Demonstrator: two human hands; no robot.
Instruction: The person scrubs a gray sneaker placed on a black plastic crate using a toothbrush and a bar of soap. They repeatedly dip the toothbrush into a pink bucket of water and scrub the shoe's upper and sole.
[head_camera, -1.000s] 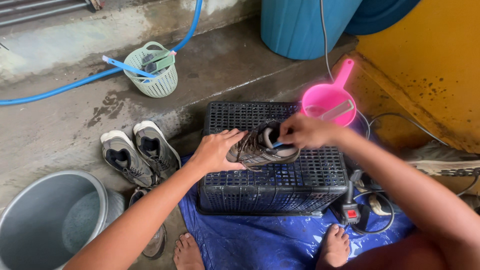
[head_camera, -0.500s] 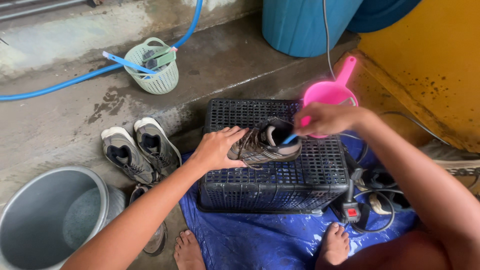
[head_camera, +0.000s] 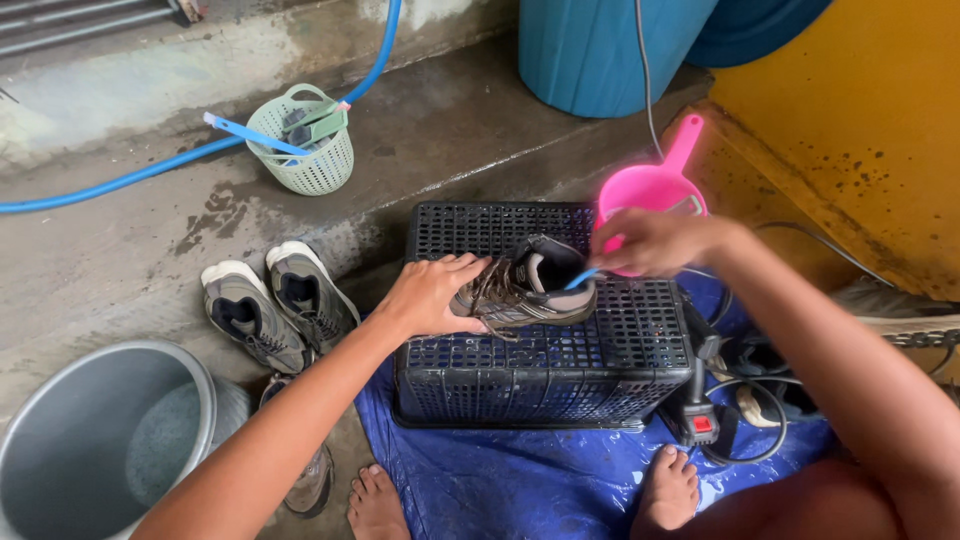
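Our left hand (head_camera: 432, 296) lies flat over the laced front of a grey shoe (head_camera: 525, 293), fingers spread and pressing it down, while our right hand (head_camera: 650, 243) is closed around the pale blue handle of a small brush (head_camera: 581, 279) whose head dips into the shoe's opening at the heel. The shoe sits on its sole on top of an upturned black plastic crate (head_camera: 545, 375), directly under both hands and between them. To do this scrubbing well, we judge it best to keep the left palm firm over the laces so the shoe cannot slide on the gridded crate top, and to work the brush in short strokes around the inner heel — angling the bristles into the lining rather than jabbing straight down. Just beyond our right hand a pink water scoop (head_camera: 652, 185) rests at the crate's far corner, its handle pointing away. Below the crate lies a blue tarp (head_camera: 500, 480), with our bare feet on its near edge, and to the right of the crate a tangle of black cable and a power strip with a red switch (head_camera: 697, 422). Left of our left hand two more grey shoes (head_camera: 275, 305) stand side by side on the wet concrete, and nearer us a grey bucket (head_camera: 95, 440) holds water. Farther off a pale green basket (head_camera: 305, 145) sits against a blue hose (head_camera: 120, 180).
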